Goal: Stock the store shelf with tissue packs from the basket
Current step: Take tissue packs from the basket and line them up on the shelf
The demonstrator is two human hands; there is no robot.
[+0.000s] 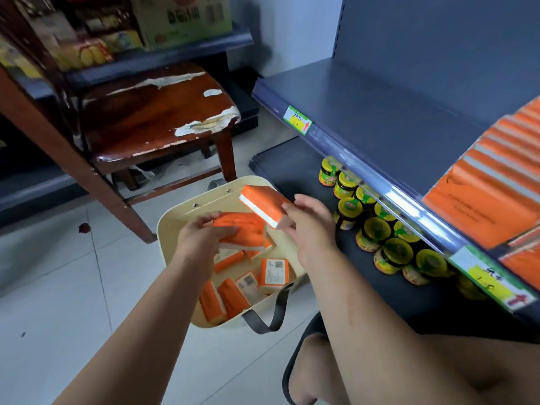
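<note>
On the far left I see a worn wooden chair [157,112] standing on the tiled floor [58,273], its brown seat chipped white along the edges. Just right of it, on the floor, sits the cream basket [187,210], with a dark strap handle [268,317] hanging over its near rim.

My left hand [201,238] reaches into the basket from above, fingers and thumb curled round one orange tissue pack [242,232], which it holds flat above the others. Below it, the loose packs [273,271] lie jumbled on the basket's bottom, some showing a barcode side.

Further right, my right hand [309,226] pinches a second orange pack [263,204] by its near end, tilted, over the basket's far right edge.

Right of that hand, yellow-lidded jars [377,229] stand in rows on the bottom shelf. Above them runs the dark blue shelf [394,118], bare along its left stretch, with a green and yellow price tag [296,119] on its front rail. At the far right of that shelf, stacked tissue packs [491,194] lie in overlapping rows.
</note>
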